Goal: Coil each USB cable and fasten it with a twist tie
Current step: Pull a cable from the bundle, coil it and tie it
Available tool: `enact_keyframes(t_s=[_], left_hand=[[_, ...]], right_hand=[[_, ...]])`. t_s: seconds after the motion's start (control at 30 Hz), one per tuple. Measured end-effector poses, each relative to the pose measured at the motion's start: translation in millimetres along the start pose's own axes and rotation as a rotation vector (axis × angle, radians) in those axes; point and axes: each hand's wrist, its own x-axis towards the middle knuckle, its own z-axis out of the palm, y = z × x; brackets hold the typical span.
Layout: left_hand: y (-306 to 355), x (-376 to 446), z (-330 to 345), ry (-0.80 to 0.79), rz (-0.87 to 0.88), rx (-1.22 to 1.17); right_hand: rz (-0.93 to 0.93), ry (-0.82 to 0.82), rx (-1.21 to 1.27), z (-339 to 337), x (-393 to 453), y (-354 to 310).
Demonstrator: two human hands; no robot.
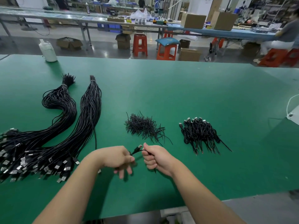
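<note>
Both hands hold one black USB cable (137, 150) just above the green table (178, 94). My left hand (118, 159) grips one part of it, lower fingers hanging loose. My right hand (155, 157) is curled round the other part, thumb up. The cable's silver plug pokes up between the two hands. Two long bundles of uncoiled USB cables (64, 126) lie at the left, plugs toward me. A heap of black twist ties (144, 126) sits just beyond my hands. A pile of coiled cables (200, 133) lies at the right.
A white plastic jug (48, 50) stands at the table's far left edge. A white cord (289, 104) hangs at the right edge. Beyond the table are red stools (140, 44), cardboard boxes and long benches, with a seated person at the far right.
</note>
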Motion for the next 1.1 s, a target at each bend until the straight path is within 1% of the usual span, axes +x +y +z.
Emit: enact_keyframes(t_s=[0.03,0.07,0.1,0.13,0.17,0.2,0.23,0.27,0.3,0.33,0.37,0.43,0.53,0.57,0.67,0.73,0.87,0.93,1.1], left_hand=[[0.5,4.4,3.0,0.102,-0.032,-0.004],[-0.3,10.8,6.4,0.245,-0.011,-0.063],[-1.7,17.6,9.9,0.404,0.048,-0.181],[-1.2,23.2,13.5,0.514,0.118,-0.376],[1.3,28.0,17.7,0.548,0.197,-0.617],[5.1,32.0,22.6,0.529,0.278,-0.855],[8.6,34.7,26.5,0.498,0.335,-1.053],[10.8,36.5,28.7,0.481,0.364,-1.192],[11.5,37.1,28.7,0.483,0.373,-1.266],[12.2,36.7,27.8,0.496,0.372,-1.292],[11.8,35.5,26.2,0.513,0.367,-1.290],[10.2,33.6,24.9,0.517,0.364,-1.283],[9.3,33.3,26.7,0.467,0.363,-1.267],[9.6,34.0,27.4,0.449,0.355,-1.267],[11.0,35.0,30.7,0.410,0.354,-1.266],[12.9,33.2,33.8,0.383,0.364,-1.234],[15.9,33.0,34.9,0.318,0.377,-1.213],[16.1,32.7,33.6,0.253,0.361,-1.157],[12.2,33.2,34.1,0.040,0.346,-1.050]], right_hand=[[-0.009,-0.007,0.005,2.3,-1.1,-1.6],[-0.023,-0.011,0.011,5.9,-2.3,-2.3],[-0.037,-0.018,0.018,10.0,-2.9,-2.4],[-0.047,-0.023,0.011,14.5,-3.0,-0.9],[-0.050,-0.022,-0.026,19.0,-3.1,-0.4],[-0.048,-0.008,-0.113,23.1,-2.9,0.0],[-0.052,0.013,-0.274,26.1,-2.4,1.0],[-0.055,0.033,-0.489,28.1,-1.1,2.9],[-0.053,0.039,-0.698,30.0,-0.4,5.1],[-0.031,0.047,-0.828,31.4,0.3,8.3],[0.002,0.059,-0.848,32.7,-0.1,10.7],[0.040,0.061,-0.755,32.3,-1.0,13.6],[0.005,0.040,-0.654,25.5,-0.3,13.4],[-0.008,0.018,-0.589,23.3,-0.2,13.3],[-0.043,-0.033,-0.260,21.7,0.0,12.6],[-0.103,0.017,-0.185,22.7,1.6,10.4],[-0.166,0.198,-0.212,22.3,2.8,12.7],[-0.160,0.212,-0.188,19.4,1.5,15.1],[-0.145,0.146,-0.132,11.1,-7.1,20.0]])
